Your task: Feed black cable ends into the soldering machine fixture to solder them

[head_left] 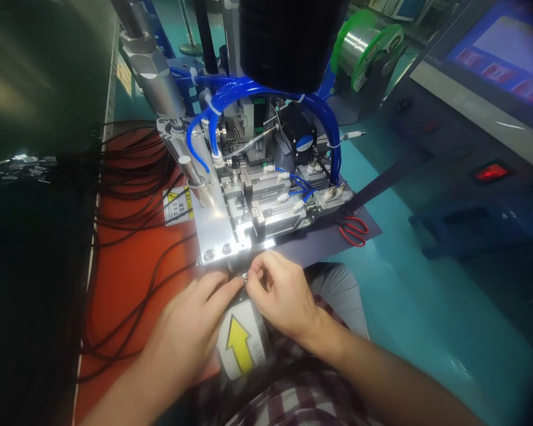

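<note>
Both hands meet at the front end of a metal bench machine (217,225) with pneumatic cylinders. My left hand (199,302) has its fingers pressed together, their tips near a small metal part that is mostly hidden. Thumb and forefinger of my right hand (278,290) pinch at the same spot; what lies between them is too small to name. Just below the fingertips is a white label with a yellow arrow (238,343). Black cables (146,296) run across the orange surface beside my left hand.
Blue air hoses (249,89) arch over the machine. A green-rimmed spool of solder wire (357,44) stands behind it. Red-handled pliers (355,231) lie at the right edge. More black cables with metal ends (26,161) lie on the left. A control panel with a screen (506,53) stands right.
</note>
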Tool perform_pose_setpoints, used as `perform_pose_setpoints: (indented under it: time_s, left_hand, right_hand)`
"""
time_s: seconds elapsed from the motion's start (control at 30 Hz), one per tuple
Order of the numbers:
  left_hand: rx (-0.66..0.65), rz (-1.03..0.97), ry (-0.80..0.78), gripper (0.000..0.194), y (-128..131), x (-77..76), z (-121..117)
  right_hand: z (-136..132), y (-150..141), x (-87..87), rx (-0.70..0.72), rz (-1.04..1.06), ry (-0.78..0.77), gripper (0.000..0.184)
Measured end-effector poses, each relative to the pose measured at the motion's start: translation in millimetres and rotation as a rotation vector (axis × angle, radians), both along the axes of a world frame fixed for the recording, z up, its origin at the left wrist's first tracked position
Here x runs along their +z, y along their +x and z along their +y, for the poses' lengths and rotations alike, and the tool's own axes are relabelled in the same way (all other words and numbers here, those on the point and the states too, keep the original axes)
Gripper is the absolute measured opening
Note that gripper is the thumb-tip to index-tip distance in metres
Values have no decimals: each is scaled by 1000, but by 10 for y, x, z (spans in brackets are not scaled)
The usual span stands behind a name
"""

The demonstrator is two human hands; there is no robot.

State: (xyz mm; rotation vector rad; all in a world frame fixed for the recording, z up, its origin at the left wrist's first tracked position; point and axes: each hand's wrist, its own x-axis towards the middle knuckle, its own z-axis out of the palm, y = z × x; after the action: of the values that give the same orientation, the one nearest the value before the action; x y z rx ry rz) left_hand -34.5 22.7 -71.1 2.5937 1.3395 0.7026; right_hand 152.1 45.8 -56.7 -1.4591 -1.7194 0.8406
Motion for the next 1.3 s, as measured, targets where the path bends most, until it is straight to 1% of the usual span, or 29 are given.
perform_pose_setpoints:
  time_s: [0.03, 0.1, 0.17, 0.23, 0.27, 0.33, 0.43, 0.53, 0.57, 0.63, 0.7, 0.77, 0.87, 0.97, 1.03, 1.17, 1.23, 1.3]
  left_hand:
    - [0, 2, -3, 34, -1, 3, -1]
    - [-8, 14, -10, 34, -5, 8, -2]
    - [-13, 20, -6, 34, -8, 14, -3]
    - [-8, 25, -5, 34, -8, 18, -3]
    - [-2, 27, -2, 35, -6, 19, -2]
    - [4, 37, 2, 35, 2, 23, 3]
    - [2, 52, 0, 37, 18, 41, 10]
    - [-8, 118, -50, 45, 23, 81, -2]
    - [-4, 152, -73, 48, 20, 98, -12]
    - [12, 217, -103, 53, 8, 125, -33]
    - [26, 267, -115, 55, -8, 134, -50]
    - [34, 287, -105, 54, -27, 112, -54]
    - [50, 230, -42, 47, -59, 33, -39]
    - [36, 116, -10, 42, -103, -42, -11]
    - [13, 57, -25, 42, -133, -55, 14]
    - [-46, -50, -54, 39, -165, 25, 79]
    - [-84, -82, -66, 33, -162, 82, 104]
    - [-98, -75, -38, 29, -151, 118, 111]
  right_hand:
    - [5, -6, 14, -8, 7, -61, 12]
    - [27, -9, 35, -28, 81, -249, 12]
    - [58, -5, 43, -51, 207, -447, 9]
    - [95, -1, 37, -53, 344, -607, 11]
    - [114, 1, 31, -42, 396, -664, 14]
    - [144, 6, 11, -15, 454, -719, 20]
    - [160, 33, -28, 2, 503, -722, 19]
    - [134, 83, -68, 18, 544, -733, 21]
    - [118, 99, -79, 29, 527, -708, 25]
    - [80, 116, -99, 59, 448, -605, 30]
    - [45, 109, -120, 96, 378, -491, 29]
    - [19, 83, -146, 109, 394, -437, 24]
    - [5, 44, -181, 99, 469, -422, 18]
    - [14, 27, -192, 94, 447, -382, 17]
    - [26, 23, -188, 86, 439, -375, 17]
    - [38, 14, -188, 63, 539, -466, 18]
    - [32, 9, -201, 54, 564, -469, 18]
    - [23, 8, -221, 54, 566, -456, 19]
